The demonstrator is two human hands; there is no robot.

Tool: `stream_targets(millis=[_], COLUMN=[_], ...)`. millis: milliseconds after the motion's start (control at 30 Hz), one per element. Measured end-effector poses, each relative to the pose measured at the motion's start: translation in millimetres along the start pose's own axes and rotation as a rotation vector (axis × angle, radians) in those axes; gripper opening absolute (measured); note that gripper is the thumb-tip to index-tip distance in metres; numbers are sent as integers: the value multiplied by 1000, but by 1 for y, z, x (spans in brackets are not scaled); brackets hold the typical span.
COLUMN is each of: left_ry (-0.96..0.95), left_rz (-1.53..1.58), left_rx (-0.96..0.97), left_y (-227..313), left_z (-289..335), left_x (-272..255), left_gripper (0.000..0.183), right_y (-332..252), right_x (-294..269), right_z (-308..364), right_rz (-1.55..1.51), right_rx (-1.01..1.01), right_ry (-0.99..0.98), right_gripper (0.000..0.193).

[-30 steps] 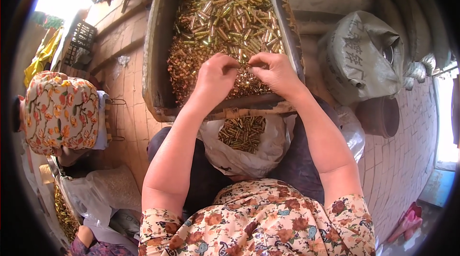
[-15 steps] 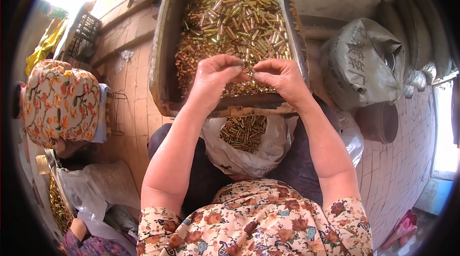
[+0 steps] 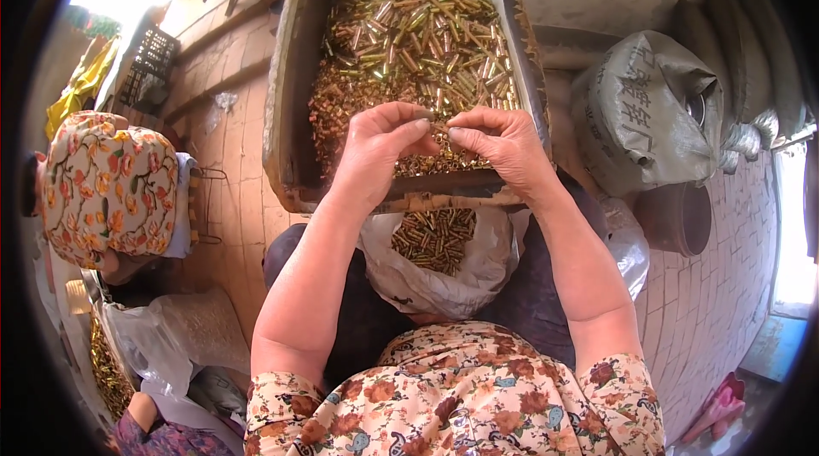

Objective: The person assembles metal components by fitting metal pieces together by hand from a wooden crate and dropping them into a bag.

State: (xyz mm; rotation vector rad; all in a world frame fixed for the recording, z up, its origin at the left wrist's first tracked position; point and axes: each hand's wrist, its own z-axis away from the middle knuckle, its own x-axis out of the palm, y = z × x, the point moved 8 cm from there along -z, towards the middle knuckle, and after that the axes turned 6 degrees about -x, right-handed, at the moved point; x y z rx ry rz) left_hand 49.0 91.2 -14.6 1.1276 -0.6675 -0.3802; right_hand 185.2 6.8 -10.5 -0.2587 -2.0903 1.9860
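Head view: pinching small brass pieces over the tray.
My left hand point(image 3: 375, 153) and right hand point(image 3: 503, 149) meet fingertip to fingertip, nipping brass pieces point(image 3: 437, 125) above the wooden tray point(image 3: 286, 115); probably stiff, slick, light; best pinched mid-length.

Both hands raised together: left point(image 3: 375, 151), right point(image 3: 503, 145), fingertips pinched, nearly touching.

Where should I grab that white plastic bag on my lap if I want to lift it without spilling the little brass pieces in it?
Grip the white plastic bag by its loose rim on both sides, coming down from above. Its mouth lies open upward, and the small brass pieces sit heaped in its sagging middle, so gathering the rim probably closes it over them. The left hand and right hand are just above it, at the wooden tray.
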Motion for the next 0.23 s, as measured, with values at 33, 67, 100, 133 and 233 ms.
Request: stream_targets(millis=[33,67,100,133,233], left_ry=[7,6,-14,-36,-52], left_rz=[-6,-8,12,33,36], left_rx=[1,1,6,11,11], left_y=[1,0,-1,-1,-1], left_z=[0,0,0,-1,1], left_x=[0,-1,-1,0,2], left_gripper=[11,11,11,12,13], right_y=[0,0,0,0,3], right_x=[0,-1,-1,-2,-3], right_z=[0,0,0,0,0], right_rz=[-42,-84,-85,-121,-183], right_rx=[5,10,9,24,32], right_ry=[2,4,5,17,26], right_gripper=[13,14,14,14,15])
